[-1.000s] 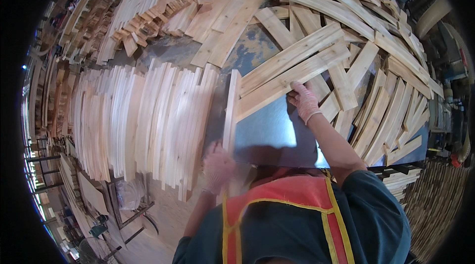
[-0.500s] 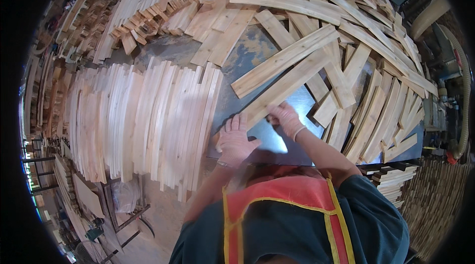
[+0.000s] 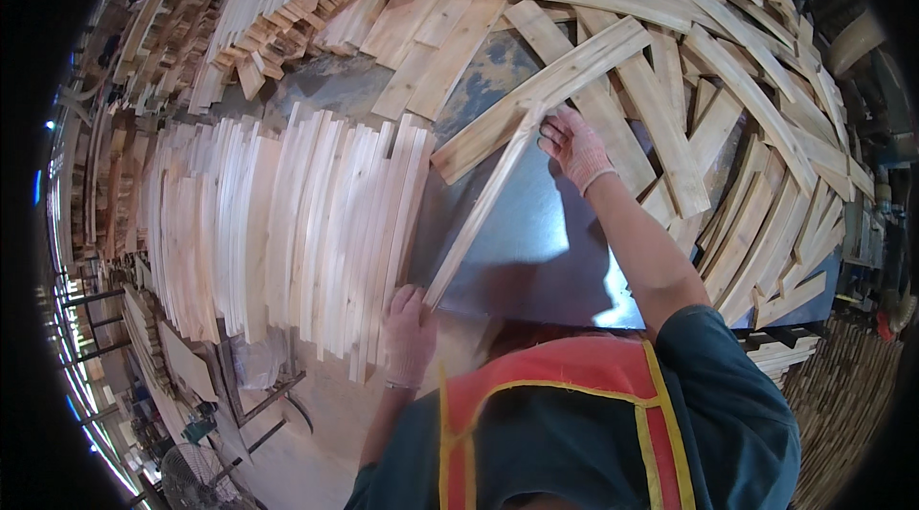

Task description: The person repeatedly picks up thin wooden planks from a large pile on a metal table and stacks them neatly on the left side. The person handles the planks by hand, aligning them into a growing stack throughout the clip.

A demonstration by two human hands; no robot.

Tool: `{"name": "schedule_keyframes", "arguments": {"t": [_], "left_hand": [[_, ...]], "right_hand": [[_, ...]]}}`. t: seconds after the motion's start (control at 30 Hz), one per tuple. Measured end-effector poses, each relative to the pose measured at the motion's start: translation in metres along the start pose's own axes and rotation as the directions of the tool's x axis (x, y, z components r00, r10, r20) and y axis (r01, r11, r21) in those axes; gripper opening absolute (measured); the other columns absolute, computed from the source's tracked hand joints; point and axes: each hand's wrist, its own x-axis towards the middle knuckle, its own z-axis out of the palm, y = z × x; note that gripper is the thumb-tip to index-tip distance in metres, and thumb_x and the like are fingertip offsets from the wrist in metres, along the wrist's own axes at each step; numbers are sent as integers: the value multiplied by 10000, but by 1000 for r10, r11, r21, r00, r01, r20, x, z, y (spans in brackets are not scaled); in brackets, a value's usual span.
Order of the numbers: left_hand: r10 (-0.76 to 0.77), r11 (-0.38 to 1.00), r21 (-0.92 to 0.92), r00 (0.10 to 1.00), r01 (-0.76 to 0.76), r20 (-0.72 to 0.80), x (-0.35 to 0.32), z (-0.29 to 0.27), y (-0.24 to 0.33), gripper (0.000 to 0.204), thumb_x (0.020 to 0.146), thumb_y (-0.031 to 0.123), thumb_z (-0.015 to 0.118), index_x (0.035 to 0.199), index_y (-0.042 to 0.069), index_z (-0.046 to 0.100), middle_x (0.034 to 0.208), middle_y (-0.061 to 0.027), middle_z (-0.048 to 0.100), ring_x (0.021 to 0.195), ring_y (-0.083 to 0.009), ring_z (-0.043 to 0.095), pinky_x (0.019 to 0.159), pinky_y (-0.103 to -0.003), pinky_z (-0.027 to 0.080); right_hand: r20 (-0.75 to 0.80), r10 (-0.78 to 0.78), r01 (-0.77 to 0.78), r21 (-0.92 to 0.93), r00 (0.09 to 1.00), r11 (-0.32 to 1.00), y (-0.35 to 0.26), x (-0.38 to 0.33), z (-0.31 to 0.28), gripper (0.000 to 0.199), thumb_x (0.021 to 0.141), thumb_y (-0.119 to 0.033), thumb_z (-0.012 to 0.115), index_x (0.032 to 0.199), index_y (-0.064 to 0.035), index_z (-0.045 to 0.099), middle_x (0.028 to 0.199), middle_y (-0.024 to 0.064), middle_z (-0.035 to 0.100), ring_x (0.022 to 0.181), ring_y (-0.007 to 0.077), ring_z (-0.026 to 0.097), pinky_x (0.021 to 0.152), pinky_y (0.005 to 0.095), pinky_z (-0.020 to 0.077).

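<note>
A long, narrow wooden board (image 3: 486, 199) is turned up on its edge, slanting from near left to far right over the dark metal tabletop (image 3: 517, 223). My left hand (image 3: 409, 333), in a pale knit glove, is closed at the board's near end. At the far end, the curled gloved fingers of my right hand (image 3: 579, 151) hold the board, with the thumb side facing left. Just beyond lies another flat board (image 3: 488, 132). To the left, a row of boards (image 3: 306, 232) stands packed side by side on edge, close to my left hand.
Loose boards (image 3: 661, 108) lie crisscrossed in a heap on the right and far side. Stacked boards (image 3: 278, 12) fill the far left. A fan (image 3: 191, 472) and a metal frame (image 3: 258, 405) stand at the lower left. A ribbed hose (image 3: 895, 304) hangs at the right.
The board has gone from lying flat to standing on edge. My left hand has drawn back toward me with its near end, while my right hand has moved farther away along it.
</note>
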Motion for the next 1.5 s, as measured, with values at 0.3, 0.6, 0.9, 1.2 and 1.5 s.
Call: {"name": "schedule_keyframes", "arguments": {"t": [0.3,0.6,0.9,1.2,1.5], "left_hand": [[-145,914,360,980,185,-135,-41,28,-76,677,931,201,679,1563,107,457,1546,-184,457,1477,-455,408,1181,-608,371],[193,922,352,979,-158,-68,4,12,-19,708,888,368,678,1525,96,530,1570,-167,462,1498,-424,374,1250,-603,280],[118,831,546,993,-104,10,37,25,-35,818,887,407,708,1609,135,434,1608,-134,430,1559,-399,293,1278,-585,214],[90,958,266,993,-108,80,46,32,73,784,947,378,701,1625,93,429,1649,-202,408,1526,-361,404,1249,-512,331],[44,-36,-762,763,646,645,72,54,116,451,996,125,668,1421,-12,602,1185,-53,711,1025,-140,675,933,-317,557]], "right_hand": [[-180,-167,117,-258,969,959,21,12,36,218,884,-42,744,1077,-40,644,864,45,649,697,149,635,558,322,556],[-46,11,-32,-477,999,878,105,-144,12,290,924,-198,753,1133,-14,673,902,82,709,697,144,659,567,283,526],[669,-249,656,-740,700,-146,41,-132,65,331,856,-312,662,1065,-57,683,1039,177,703,1004,388,660,906,494,537],[-12,-306,-65,-984,952,-165,-105,-115,0,832,768,-346,822,1481,-45,515,1299,211,670,1130,353,677,994,424,537],[419,-387,358,-907,821,-223,-55,-87,-4,512,823,-248,725,1284,-38,651,1326,221,662,1241,451,616,1026,489,532]]}}
